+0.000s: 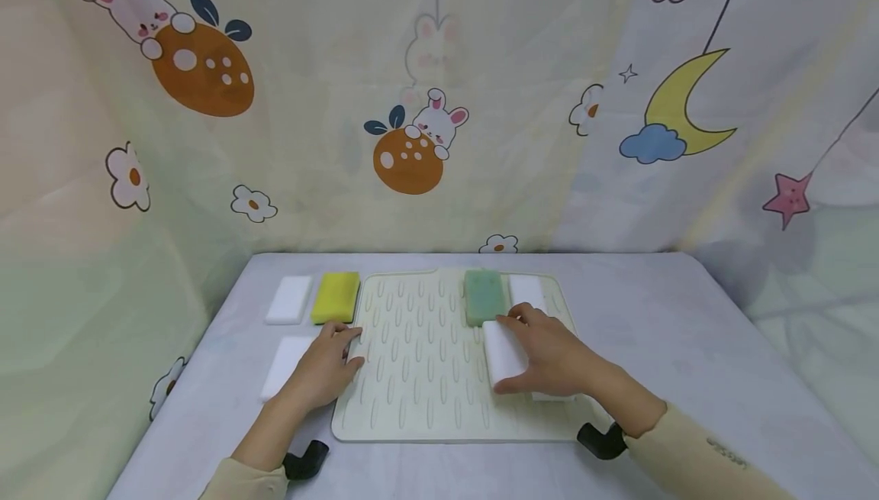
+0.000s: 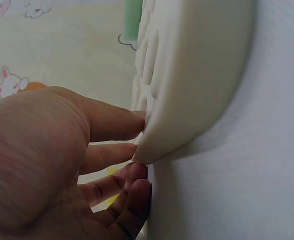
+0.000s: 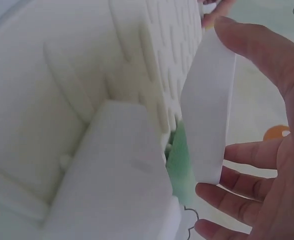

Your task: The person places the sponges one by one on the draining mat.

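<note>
My right hand [image 1: 552, 355] pinches a white sponge block [image 1: 504, 353] between thumb and fingertips, over the right part of a cream ridged mat [image 1: 419, 347]. In the right wrist view the held block is tilted, its flat face showing. Another white block [image 3: 112, 170] lies on the mat beside it, mostly hidden under my hand in the head view. Beyond are a green sponge [image 1: 484, 298] and a further white block [image 1: 527, 292], both on the mat. My left hand [image 1: 324, 366] touches the mat's left edge, thumb and index finger spread apart; its other fingers bend beside the edge.
Left of the mat, a yellow sponge [image 1: 336, 296] and two white blocks, one farther back [image 1: 289, 300] and one nearer [image 1: 283, 362], lie on the white-covered table [image 1: 687, 347]. A printed cloth [image 1: 330, 149] stands behind. Black fittings [image 1: 307, 460] sit at both wrists.
</note>
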The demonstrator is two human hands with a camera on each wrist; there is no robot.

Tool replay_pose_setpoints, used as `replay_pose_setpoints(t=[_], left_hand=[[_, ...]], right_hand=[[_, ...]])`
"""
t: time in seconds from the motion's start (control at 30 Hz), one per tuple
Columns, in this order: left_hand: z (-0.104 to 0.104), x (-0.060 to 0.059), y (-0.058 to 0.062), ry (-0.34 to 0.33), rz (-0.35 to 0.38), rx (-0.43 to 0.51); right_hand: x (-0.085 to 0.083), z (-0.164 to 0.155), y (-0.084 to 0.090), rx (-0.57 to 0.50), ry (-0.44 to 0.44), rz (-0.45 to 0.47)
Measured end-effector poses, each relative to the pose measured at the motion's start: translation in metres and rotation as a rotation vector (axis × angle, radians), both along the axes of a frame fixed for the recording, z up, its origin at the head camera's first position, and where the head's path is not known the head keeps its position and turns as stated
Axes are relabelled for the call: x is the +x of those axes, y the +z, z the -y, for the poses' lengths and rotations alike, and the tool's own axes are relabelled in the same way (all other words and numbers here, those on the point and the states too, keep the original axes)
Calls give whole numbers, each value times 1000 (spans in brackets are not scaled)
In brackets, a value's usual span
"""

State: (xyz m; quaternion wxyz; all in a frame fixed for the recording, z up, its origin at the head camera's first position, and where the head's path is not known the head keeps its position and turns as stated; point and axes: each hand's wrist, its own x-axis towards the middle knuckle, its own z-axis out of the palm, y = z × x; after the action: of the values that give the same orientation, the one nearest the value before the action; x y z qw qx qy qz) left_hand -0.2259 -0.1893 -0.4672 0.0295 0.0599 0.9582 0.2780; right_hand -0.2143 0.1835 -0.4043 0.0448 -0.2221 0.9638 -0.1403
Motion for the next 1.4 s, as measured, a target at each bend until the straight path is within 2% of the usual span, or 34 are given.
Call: replay_pose_setpoints(t=[0.63,1.4], left_hand=[[1,-1,0,-7,-18,2],[2,-1,-1,-1,-14,4]], right_hand=[[1,19,-17,26,20,19],[1,30,-28,72,-20,28]])
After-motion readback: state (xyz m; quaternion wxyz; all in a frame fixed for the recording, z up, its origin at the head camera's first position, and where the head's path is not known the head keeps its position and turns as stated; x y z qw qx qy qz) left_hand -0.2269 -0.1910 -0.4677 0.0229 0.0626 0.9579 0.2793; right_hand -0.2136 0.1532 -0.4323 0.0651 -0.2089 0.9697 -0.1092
